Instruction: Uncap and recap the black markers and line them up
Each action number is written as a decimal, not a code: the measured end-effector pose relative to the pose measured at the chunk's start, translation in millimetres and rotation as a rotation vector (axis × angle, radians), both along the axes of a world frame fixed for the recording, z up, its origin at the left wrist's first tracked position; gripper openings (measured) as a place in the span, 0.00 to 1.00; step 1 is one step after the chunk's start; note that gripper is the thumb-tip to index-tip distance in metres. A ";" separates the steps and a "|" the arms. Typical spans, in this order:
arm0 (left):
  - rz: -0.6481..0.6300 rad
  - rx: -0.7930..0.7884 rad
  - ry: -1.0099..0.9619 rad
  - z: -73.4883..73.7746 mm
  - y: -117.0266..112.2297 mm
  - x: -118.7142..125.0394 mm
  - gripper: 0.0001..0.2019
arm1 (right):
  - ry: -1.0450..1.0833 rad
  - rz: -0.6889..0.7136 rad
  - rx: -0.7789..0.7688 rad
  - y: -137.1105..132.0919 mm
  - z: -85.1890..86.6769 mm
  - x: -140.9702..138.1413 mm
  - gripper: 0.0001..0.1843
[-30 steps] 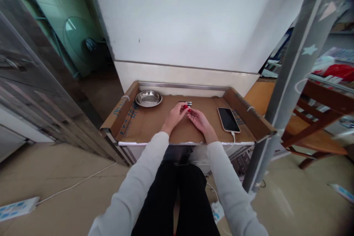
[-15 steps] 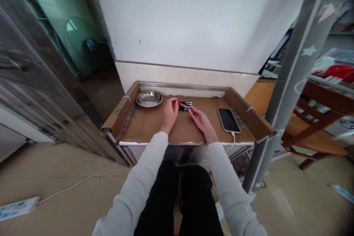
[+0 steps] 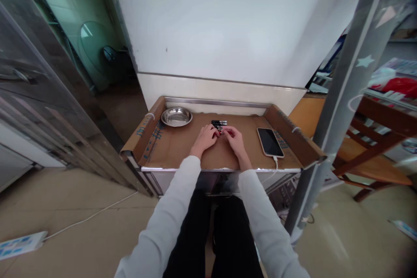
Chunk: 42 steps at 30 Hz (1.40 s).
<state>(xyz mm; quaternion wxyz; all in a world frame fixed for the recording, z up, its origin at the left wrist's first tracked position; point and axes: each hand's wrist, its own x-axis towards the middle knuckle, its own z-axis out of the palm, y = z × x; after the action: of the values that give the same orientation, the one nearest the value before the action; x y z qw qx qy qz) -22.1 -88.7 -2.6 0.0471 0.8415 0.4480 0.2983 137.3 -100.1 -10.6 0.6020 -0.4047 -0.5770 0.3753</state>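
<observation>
My left hand (image 3: 205, 138) and my right hand (image 3: 234, 140) meet low over the middle of the cardboard. Between their fingertips is a slim red pen (image 3: 220, 132), mostly hidden by the fingers. Both hands are closed, pinching it from either side. Just beyond them lie several black pens (image 3: 219, 122) with silvery ends, side by side and pointing left to right. My left fingers partly cover the nearest of these.
A round steel dish (image 3: 177, 117) sits at the back left of the cardboard-lined tabletop (image 3: 169, 150). On the right lies a phone (image 3: 270, 141) with a white cable plugged in. Raised cardboard sides (image 3: 289, 132) border left and right. A grey metal post (image 3: 339, 95) and wooden chair (image 3: 374, 152) stand right.
My hands have come closer together, and the red pen has moved down and nearer to me, beside the black pens. My left hand now lies flatter over it.
</observation>
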 end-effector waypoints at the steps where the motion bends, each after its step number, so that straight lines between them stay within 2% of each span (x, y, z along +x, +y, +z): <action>1: 0.026 -0.004 0.001 -1.1 0.9 0.1 0.07 | -0.052 0.029 0.019 -0.1 -0.6 -0.9 0.11; 4: 0.101 -0.030 0.007 -3.8 3.3 0.6 0.08 | -0.215 0.108 0.055 0.3 -3.6 -2.1 0.08; 6: 0.153 -0.050 0.006 -4.5 3.8 0.8 0.09 | -0.324 0.095 0.080 0.7 -5.5 -2.0 0.10; 8: 0.175 -0.069 -0.005 -4.1 2.8 0.8 0.10 | -0.445 -0.003 0.121 1.0 -6.2 -1.1 0.12; 11: 0.124 -0.079 0.001 -1.9 -0.8 0.4 0.10 | -0.620 -0.202 0.146 1.0 -5.6 0.4 0.17; 14: 0.051 -0.072 0.041 -0.2 -4.1 0.0 0.09 | -0.713 -0.275 0.105 0.2 -5.2 0.6 0.19; 17: 0.033 -0.069 0.057 -0.7 -4.4 0.1 0.09 | -0.763 -0.263 0.067 -1.6 -5.5 -1.1 0.20; 22: 0.092 -0.043 0.038 -3.4 -2.1 0.6 0.07 | -0.822 -0.273 0.037 -1.8 -6.9 -2.1 0.18; 29: 0.211 -0.056 0.010 -2.4 -1.3 1.2 0.07 | -0.802 -0.312 0.096 5.1 -10.7 0.0 0.15; 35: 0.193 -0.068 -0.052 -1.4 -0.2 0.9 0.09 | -0.727 -0.384 0.130 7.5 -12.6 1.7 0.13; 37: 0.249 -0.031 -0.119 -1.4 1.8 -0.5 0.09 | -0.689 -0.454 0.099 9.2 -14.2 2.8 0.13; 39: 0.409 -0.023 -0.207 -2.1 5.2 -2.9 0.10 | -0.660 -0.551 0.036 11.3 -16.4 2.9 0.14; 41: 0.561 -0.080 -0.279 -3.5 9.3 -5.4 0.10 | -0.673 -0.614 -0.008 12.8 -18.3 1.4 0.15; 42: 0.597 -0.122 -0.296 -4.3 11.2 -6.5 0.10 | -0.699 -0.624 -0.012 13.0 -18.9 0.1 0.14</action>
<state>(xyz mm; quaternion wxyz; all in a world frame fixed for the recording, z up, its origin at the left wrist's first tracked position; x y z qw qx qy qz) -28.5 -77.4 -6.9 0.0723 0.6166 0.6798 0.3905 137.4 -87.0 -29.5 0.4532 -0.6647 -0.5937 0.0207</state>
